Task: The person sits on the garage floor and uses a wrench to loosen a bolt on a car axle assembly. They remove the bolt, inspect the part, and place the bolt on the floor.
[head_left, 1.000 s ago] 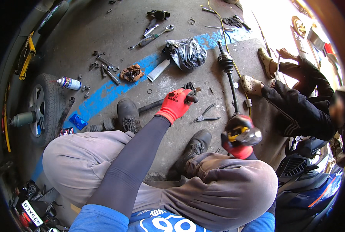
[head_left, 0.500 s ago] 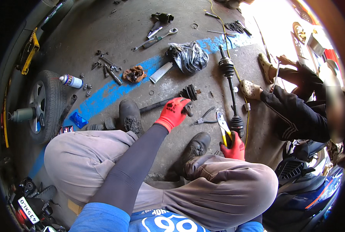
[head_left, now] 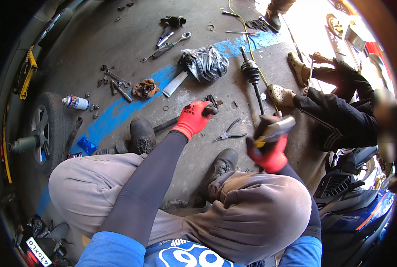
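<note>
My left hand [head_left: 194, 118], in a red glove with dark fingers, is curled closed in front of the near drive axle [head_left: 166, 125]. It covers most of the rubber boot at that axle's end, and whatever its fingers hold is hidden. My right hand [head_left: 272, 153], gloved the same way, is closed around yellow-handled pliers [head_left: 276, 128], raised off the floor and blurred by motion. Between my hands, a second pair of pliers [head_left: 225, 135] lies spread on the concrete. Behind the raised pliers is a second drive axle [head_left: 257, 94], its lower end hidden.
A bag-wrapped bundle [head_left: 205, 63], a white tube [head_left: 175, 84], a greasy brown rag [head_left: 145, 88] and several wrenches [head_left: 118, 78] lie ahead. Left are a wheel [head_left: 51, 133] and spray can [head_left: 76, 103]. A person's clog [head_left: 281, 95] is at right, near a yellow cord [head_left: 260, 71].
My right hand has lifted the yellow-handled pliers from beside the far axle, turning them. My left hand has moved up over the near axle's boot. Another person's foot has appeared at the top right.
</note>
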The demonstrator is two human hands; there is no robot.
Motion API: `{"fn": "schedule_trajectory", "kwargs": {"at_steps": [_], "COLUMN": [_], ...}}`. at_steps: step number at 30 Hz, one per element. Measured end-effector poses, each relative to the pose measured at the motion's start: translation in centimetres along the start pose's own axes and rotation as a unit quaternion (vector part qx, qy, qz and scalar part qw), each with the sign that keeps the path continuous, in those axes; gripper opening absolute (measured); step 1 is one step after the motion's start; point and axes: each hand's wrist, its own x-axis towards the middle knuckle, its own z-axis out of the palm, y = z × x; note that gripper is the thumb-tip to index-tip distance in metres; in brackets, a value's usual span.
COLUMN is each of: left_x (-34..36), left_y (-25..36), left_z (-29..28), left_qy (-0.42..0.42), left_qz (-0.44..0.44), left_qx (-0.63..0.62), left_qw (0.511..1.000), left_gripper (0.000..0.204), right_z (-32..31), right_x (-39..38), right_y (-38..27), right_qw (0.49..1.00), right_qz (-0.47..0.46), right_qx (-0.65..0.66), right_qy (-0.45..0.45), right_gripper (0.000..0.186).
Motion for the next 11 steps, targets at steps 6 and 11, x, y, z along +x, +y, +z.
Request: {"fn": "schedule_trajectory", "kwargs": {"at_steps": [6, 11], "left_x": [-1.3, -7.0], "left_y": [-2.1, -2.1], "left_z": [1.9, 3.8], "left_qy": [0.022, -0.08], "left_qz": [0.041, 0.086], "left_qx": [-0.012, 0.1], "left_qw": [0.999, 0.988], "left_gripper": [0.049, 0.049], "right_z": [3.8, 3.9], "right_x": [-11.3, -27.1], "right_y": [2.1, 3.0], "right_qw": [0.925, 0.806], "right_qz": [0.311, 0.514], "right_qx": [-0.09, -0.116], "right_qy": [-0.2, -0.271], "right_gripper": [0.057, 0.095]}}
